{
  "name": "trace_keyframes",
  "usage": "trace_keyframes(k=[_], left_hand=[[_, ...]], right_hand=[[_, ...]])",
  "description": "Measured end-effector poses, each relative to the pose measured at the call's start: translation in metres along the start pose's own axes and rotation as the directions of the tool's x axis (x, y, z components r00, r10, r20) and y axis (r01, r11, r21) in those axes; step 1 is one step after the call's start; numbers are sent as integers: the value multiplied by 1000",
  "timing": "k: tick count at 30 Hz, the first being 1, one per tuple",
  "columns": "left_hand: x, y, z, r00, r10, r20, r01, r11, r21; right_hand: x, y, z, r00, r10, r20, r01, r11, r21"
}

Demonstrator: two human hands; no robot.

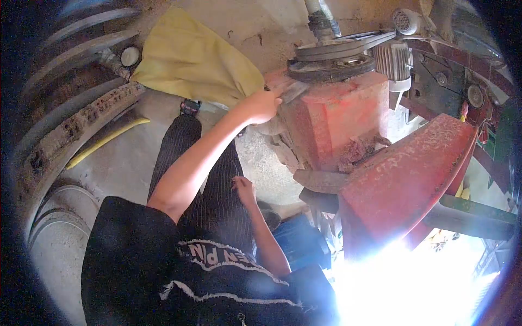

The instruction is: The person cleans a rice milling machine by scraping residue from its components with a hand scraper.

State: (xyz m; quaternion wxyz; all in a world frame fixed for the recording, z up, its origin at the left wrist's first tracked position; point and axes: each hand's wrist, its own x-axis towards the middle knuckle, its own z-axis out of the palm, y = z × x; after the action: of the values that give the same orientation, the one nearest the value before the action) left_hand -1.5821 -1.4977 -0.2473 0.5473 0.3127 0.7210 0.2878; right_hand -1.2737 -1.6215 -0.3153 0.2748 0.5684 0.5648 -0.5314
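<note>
My left hand (263, 107) is closed, reaching across to the left side of a dusty red machine housing (345, 108). A grey, flat, blurred piece (294, 91) lies just beyond its fingers; I cannot make out whether the hand grips it. Right beside this hand is the lower corner of a yellow cloth (196, 60), which spreads up and to the left. Lower down, my right hand (246, 191) hangs in front of my striped trousers, its fingers loosely bent and apart, with nothing seen in them.
A belt pulley (331, 65) tops the housing, its belt running to a motor (392, 61). A red metal hopper (408, 168) juts out at right. Old tyres (65, 214) and a yellow strip (106, 142) are at left. Below sits a blue container (299, 242); glare whitens the lower right.
</note>
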Motion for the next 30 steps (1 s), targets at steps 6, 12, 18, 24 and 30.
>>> trace_keyframes(k=[6,12,18,24,30], left_hand=[[-21,-16,24,994,96,-58,-108,958,-266],[-23,-14,19,999,-8,39,19,955,-296],[-40,-21,19,997,76,-31,-82,881,-466],[-93,-77,-14,995,-42,94,79,901,-428],[-162,-150,-27,872,-443,-211,319,839,-442]], right_hand=[[6,28,10,999,-52,-12,53,996,73],[3,25,8,999,-42,7,42,996,73],[-1,30,8,1000,4,-22,0,987,159],[-14,9,7,992,-90,-91,95,994,55],[-85,-110,-32,939,-326,-110,329,944,14]])
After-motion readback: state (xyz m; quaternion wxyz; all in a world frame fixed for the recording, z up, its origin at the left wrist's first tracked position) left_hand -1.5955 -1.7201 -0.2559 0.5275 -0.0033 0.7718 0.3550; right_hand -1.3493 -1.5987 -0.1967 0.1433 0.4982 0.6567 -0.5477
